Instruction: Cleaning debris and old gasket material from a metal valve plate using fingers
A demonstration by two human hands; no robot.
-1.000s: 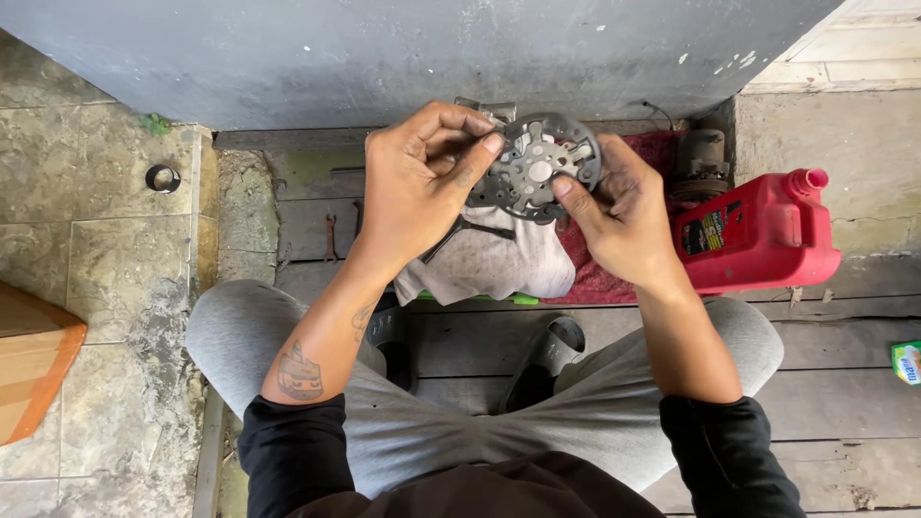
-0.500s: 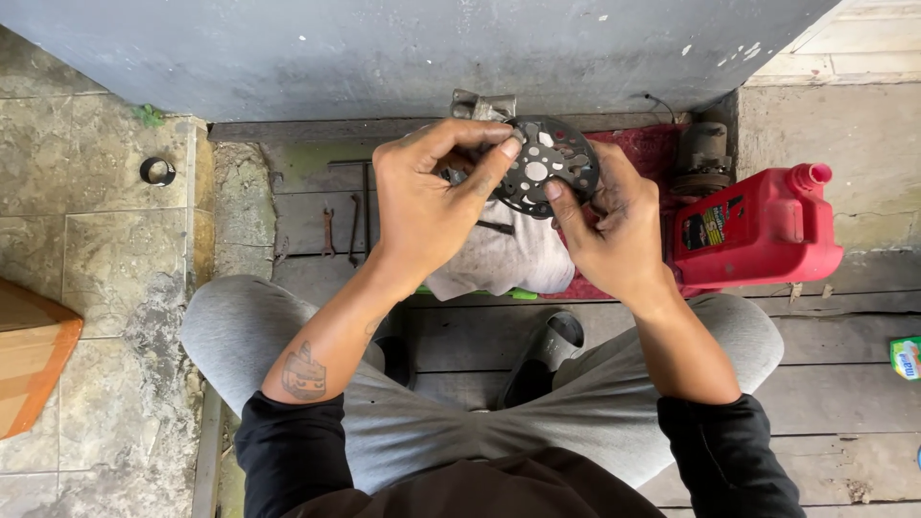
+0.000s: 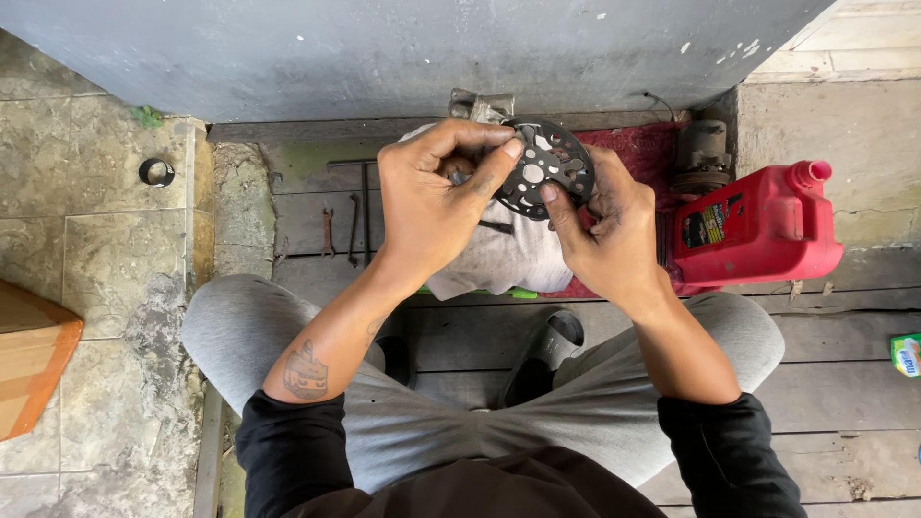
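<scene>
Head view: a round, dark perforated metal plate [image 3: 545, 168] sits at upper centre, pinched between both hands. The left hand [image 3: 432, 206] curls over its left rim; the right hand [image 3: 609, 230] grips its lower right edge. A red jug [image 3: 758, 230] crowds the right; bare wooden boards [image 3: 844, 393] lie lower right.

A: Floor [image 3: 844, 384]: dark weathered planks on the right; stained stone tiles [image 3: 106, 269] on the left, one with a round hole [image 3: 156, 172].

B: On the planks?

A: Red mat [image 3: 641, 153] by the grey wall; red jug [image 3: 758, 228] lying at the mat's right edge; rusty metal part [image 3: 700, 156] just behind it; white cloth [image 3: 499, 254]; thin tools [image 3: 347, 223] lying left of the cloth; small green packet [image 3: 906, 354] far right; tan box [image 3: 34, 360] on the tiles.
</scene>
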